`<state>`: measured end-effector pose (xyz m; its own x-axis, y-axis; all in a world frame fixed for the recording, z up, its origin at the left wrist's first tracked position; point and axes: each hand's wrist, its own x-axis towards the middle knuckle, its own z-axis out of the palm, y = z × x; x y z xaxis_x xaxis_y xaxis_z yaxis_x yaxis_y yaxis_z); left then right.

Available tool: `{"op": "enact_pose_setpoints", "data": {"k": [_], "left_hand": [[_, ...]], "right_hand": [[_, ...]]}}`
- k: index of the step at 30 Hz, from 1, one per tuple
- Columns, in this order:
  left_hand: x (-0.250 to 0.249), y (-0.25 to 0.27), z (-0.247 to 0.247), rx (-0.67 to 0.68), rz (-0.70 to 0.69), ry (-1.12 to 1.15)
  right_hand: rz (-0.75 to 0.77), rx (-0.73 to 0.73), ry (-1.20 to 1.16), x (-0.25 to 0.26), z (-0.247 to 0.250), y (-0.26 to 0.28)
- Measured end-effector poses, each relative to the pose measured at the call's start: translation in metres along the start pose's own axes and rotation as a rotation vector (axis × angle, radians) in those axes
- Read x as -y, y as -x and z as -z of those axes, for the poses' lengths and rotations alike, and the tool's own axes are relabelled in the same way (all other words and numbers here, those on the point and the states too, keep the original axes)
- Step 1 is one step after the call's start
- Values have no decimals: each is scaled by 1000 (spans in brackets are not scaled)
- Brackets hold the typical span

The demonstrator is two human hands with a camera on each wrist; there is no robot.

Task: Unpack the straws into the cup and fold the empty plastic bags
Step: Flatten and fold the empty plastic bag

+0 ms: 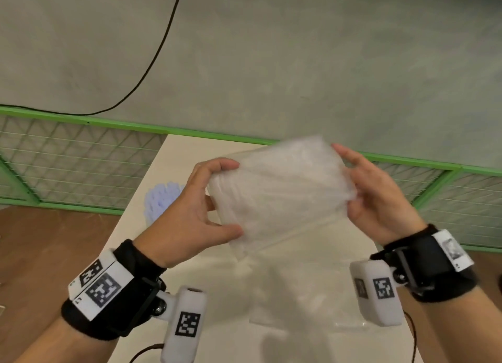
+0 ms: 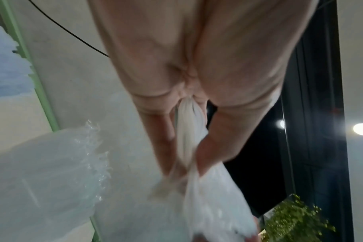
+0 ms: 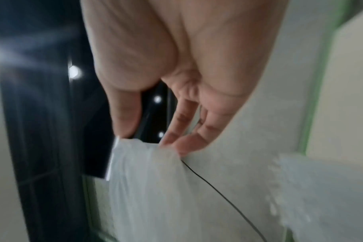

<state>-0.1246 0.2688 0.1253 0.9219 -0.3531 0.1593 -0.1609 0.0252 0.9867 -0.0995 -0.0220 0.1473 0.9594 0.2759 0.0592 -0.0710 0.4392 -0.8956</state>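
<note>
Both hands hold a clear plastic bag [image 1: 279,197] in the air above the pale table [image 1: 312,343]. White straws show faintly inside it, blurred by motion. My left hand [image 1: 231,198] grips the bag's left end between thumb and fingers; the left wrist view shows the fingers [image 2: 168,155] pinching bunched plastic [image 2: 209,204]. My right hand [image 1: 346,178] pinches the right end, with thumb and fingertips [image 3: 184,144] on the bag's edge [image 3: 151,188]. A cup packed with pale blue-white straws [image 1: 160,197] stands on the table behind my left hand, partly hidden.
Another clear plastic bag [image 1: 298,294] lies flat on the table below my hands, also visible as a crinkled sheet [image 2: 52,180] [image 3: 321,196]. A green-framed mesh fence [image 1: 68,156] runs behind the table. A black cable [image 1: 160,45] crosses the grey floor.
</note>
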Motion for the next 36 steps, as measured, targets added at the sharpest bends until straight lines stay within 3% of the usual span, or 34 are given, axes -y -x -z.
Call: {"op": "enact_pose_setpoints", "data": {"k": [3, 5, 8, 12, 16, 19, 24, 29, 36], "left_hand": [[6, -1, -12, -155, -97, 145], [14, -1, -26, -225, -148, 171], [22, 3, -43, -276, -178, 162], [22, 15, -32, -200, -103, 174], [10, 11, 0, -83, 148, 171], [0, 1, 1, 57, 233, 61], [-4, -5, -8, -92, 172, 56], [-1, -5, -14, -175, 164, 219], [-7, -3, -17, -86, 208, 369]], "right_hand": [[-77, 73, -215, -35, -10, 8], [-121, 73, -170, -56, -25, 11], [-74, -61, -63, -67, -41, 7], [-21, -125, 76, -58, -30, 7], [-104, 1, 256, -46, -16, 12], [-145, 86, 377, -37, -18, 10], [-102, 156, 404, -26, -24, 6], [54, 61, 329, -26, -24, 7], [162, 100, 317, -28, -18, 7]]}}
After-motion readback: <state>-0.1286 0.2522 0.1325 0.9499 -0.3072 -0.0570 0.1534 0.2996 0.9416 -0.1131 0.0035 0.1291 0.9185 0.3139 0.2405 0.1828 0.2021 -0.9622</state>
